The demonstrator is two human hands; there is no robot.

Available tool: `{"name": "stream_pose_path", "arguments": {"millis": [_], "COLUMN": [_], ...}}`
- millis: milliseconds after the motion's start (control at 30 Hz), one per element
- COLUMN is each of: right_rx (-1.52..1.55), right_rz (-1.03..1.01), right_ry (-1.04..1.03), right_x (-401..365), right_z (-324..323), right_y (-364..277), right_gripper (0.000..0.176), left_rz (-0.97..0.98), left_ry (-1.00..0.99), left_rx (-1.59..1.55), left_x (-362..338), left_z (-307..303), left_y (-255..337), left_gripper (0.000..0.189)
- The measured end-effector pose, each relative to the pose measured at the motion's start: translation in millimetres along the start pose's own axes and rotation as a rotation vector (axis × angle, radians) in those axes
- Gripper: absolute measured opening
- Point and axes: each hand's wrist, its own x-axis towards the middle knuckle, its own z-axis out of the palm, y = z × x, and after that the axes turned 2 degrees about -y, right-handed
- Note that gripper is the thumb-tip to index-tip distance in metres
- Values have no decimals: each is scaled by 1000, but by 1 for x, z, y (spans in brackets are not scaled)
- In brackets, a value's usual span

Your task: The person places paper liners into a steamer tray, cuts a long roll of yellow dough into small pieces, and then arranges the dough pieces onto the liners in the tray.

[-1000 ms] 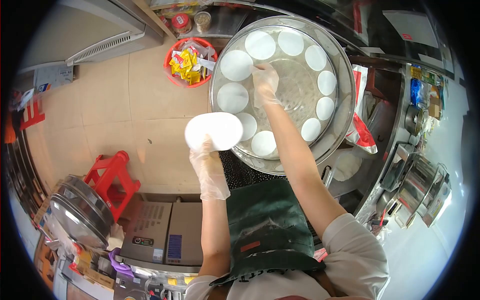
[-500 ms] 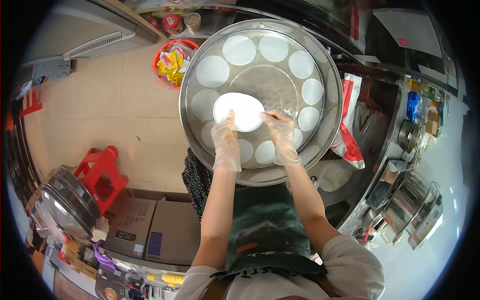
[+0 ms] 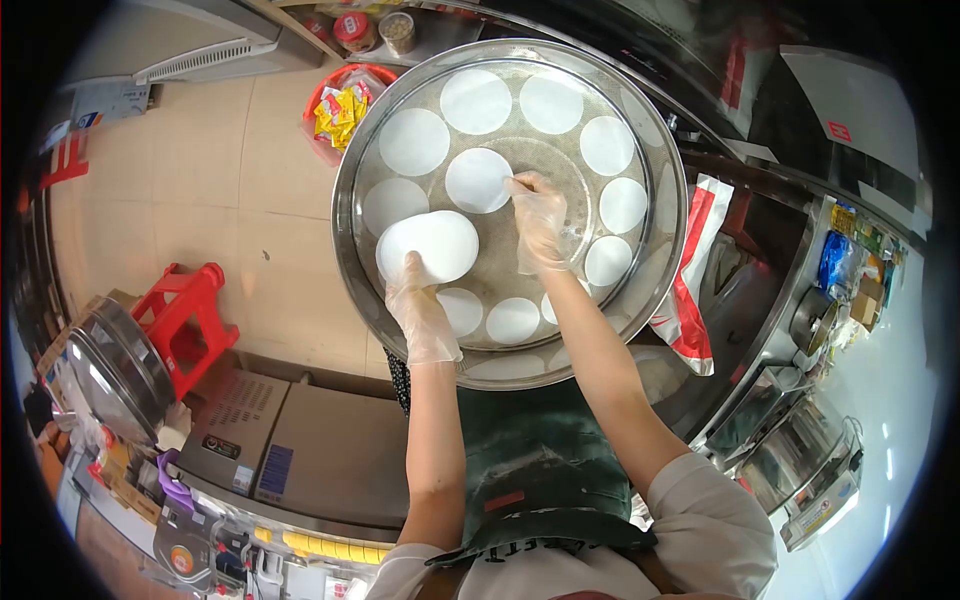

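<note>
A large round metal steamer tray (image 3: pixel 508 270) with a raised rim is in front of me. Thin white paper rounds (image 3: pixel 475 101) lie in a ring around its floor. My left hand (image 3: pixel 415 305), in a clear plastic glove, grips a fanned stack of paper rounds (image 3: pixel 430 245), thumb on top, over the tray's left side. With my right hand (image 3: pixel 540 220), gloved the same way, I pinch the right edge of a single paper round (image 3: pixel 478 181), inside the ring near the upper left. The left hand and stack hide part of the ring below them.
A red basket of yellow packets (image 3: pixel 342 115) stands beyond the tray's upper left. A red-and-white bag (image 3: pixel 690 290) lies against its right side. On the floor at left are a red stool (image 3: pixel 185 320) and stacked metal pans (image 3: pixel 120 370). Jars (image 3: pixel 397 33) stand at the back.
My hands have moved apart. The right one has drawn a paper round off the stack and brought it over the tray's inner area; the left has shifted left and down with the stack.
</note>
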Motion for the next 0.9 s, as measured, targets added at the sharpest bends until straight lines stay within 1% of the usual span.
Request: {"name": "stream_pose_path", "arguments": {"millis": [67,167,267,367,400,467,500,600,700,800,900], "right_rx": [-52,-145,-38,-34,16,67,91,256,323,221,190], "right_rz": [-22,-95,-29,180,178,174,172,48,-17,-24,-33], "right_ry": [1,130,-110,-301,-298,-233,-198,-14,127,171,196], "right_x": [-7,-14,-44,-56,-57,-61,-63,-53,-12,18,26], "right_z": [-1,-1,-21,-33,-36,-42,-44,-46,-66,-77,-74], "right_y": [-11,-10,-12,-11,-9,-6,-9,7,25,33,36], "right_gripper": [15,17,17,11,10,7,5,2,4,6,3], "left_rz": [6,31,9,-32,-33,-37,-37,-50,-53,-14,-7], "left_ry": [4,-61,-133,-144,-164,-200,-177,-119,-87,-127,-139], "left_rx": [-17,-69,-104,-78,-72,-54,-36,7,20,2,17], "left_x": [1,1,1,1,0,-3,-7,-13,-4,-1,-4], "left_z": [-1,5,9,17,20,23,27,39,38,30,27], "left_y": [-3,-9,-14,-19,-19,-22,-22,-22,-19,-21,-24], "left_gripper": [42,40,39,40,40,39,39,38,38,37,37]}}
